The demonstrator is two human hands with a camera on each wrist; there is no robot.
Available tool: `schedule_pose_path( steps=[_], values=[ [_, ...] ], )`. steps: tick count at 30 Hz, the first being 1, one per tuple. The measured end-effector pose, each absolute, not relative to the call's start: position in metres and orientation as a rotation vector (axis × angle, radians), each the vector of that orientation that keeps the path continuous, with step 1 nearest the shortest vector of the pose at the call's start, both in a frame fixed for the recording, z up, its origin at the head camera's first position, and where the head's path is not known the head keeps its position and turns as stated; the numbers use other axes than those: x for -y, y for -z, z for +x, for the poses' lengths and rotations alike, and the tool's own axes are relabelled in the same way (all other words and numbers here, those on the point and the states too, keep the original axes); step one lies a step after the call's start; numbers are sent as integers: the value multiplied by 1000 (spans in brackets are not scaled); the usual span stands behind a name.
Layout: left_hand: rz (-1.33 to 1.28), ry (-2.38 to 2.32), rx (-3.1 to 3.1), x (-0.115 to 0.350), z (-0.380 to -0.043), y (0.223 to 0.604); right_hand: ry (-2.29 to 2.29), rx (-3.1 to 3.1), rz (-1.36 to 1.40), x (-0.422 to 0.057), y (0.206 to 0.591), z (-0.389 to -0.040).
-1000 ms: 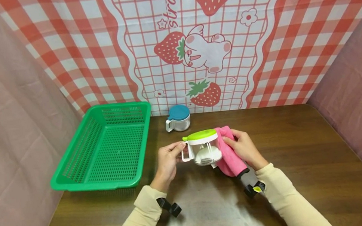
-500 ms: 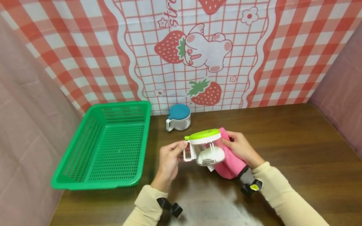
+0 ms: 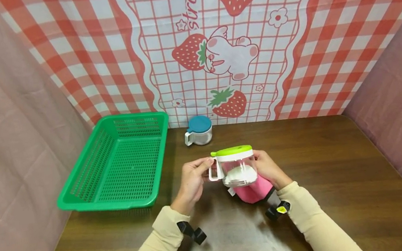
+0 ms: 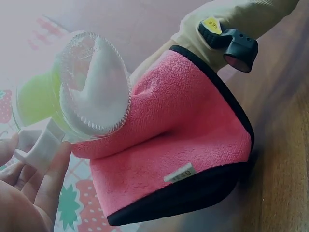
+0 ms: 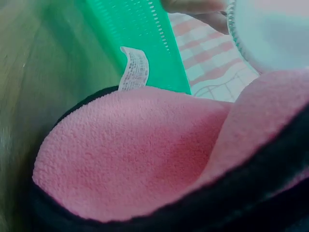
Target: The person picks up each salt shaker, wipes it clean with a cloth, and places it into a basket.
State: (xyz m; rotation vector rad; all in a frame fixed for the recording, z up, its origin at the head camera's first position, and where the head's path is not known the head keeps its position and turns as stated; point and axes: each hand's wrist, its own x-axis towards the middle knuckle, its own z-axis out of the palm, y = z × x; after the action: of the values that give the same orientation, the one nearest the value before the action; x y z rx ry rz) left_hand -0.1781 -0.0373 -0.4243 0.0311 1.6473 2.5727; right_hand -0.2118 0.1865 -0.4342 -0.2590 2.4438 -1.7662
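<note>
A clear seasoning jar (image 3: 239, 172) with a lime-green lid and white powder inside is held up above the table. My left hand (image 3: 191, 182) pinches its white handle (image 4: 42, 145). My right hand (image 3: 269, 169) grips a pink cloth (image 3: 253, 190) with black edging, against the jar's far right side; the jar hides part of those fingers. In the left wrist view the cloth (image 4: 178, 121) hangs in folds beside the jar's base (image 4: 96, 87). Across the right wrist view the cloth (image 5: 135, 154) covers most of the hand, and its white tag (image 5: 135, 70) sticks up.
A second jar (image 3: 200, 130) with a blue lid stands at the back of the wooden table (image 3: 322, 161). To the left sits a green perforated basket (image 3: 125, 172). A strawberry-patterned checked cloth (image 3: 230, 55) hangs behind the table.
The jar and my left hand have shifted right and slightly down. My right hand, with the cloth, has slid behind the jar's side, so less of the cloth shows.
</note>
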Motion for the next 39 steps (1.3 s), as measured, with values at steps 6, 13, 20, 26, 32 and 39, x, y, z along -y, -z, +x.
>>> schedule_pose_path(
  steps=[6, 13, 20, 26, 32, 39],
  values=[
    [34, -2579, -1627, 36, -178, 423, 1901, -2227, -231, -191, 436, -210],
    [-3, -2604, -1616, 37, -181, 422, 2103, -1872, -190, -201, 435, -208],
    [-86, -2603, -1655, 40, -183, 423, 2134, -1863, -179, -211, 428, -204],
    [-134, -2602, -1675, 44, -185, 426, 2099, -2038, -219, -212, 420, -201],
    [-145, -2604, -1704, 46, -187, 430, 1993, -2317, -238, -207, 407, -194],
    [-189, -2612, -1727, 46, -187, 430, 1872, -2565, -236, -197, 395, -186]
  ],
)
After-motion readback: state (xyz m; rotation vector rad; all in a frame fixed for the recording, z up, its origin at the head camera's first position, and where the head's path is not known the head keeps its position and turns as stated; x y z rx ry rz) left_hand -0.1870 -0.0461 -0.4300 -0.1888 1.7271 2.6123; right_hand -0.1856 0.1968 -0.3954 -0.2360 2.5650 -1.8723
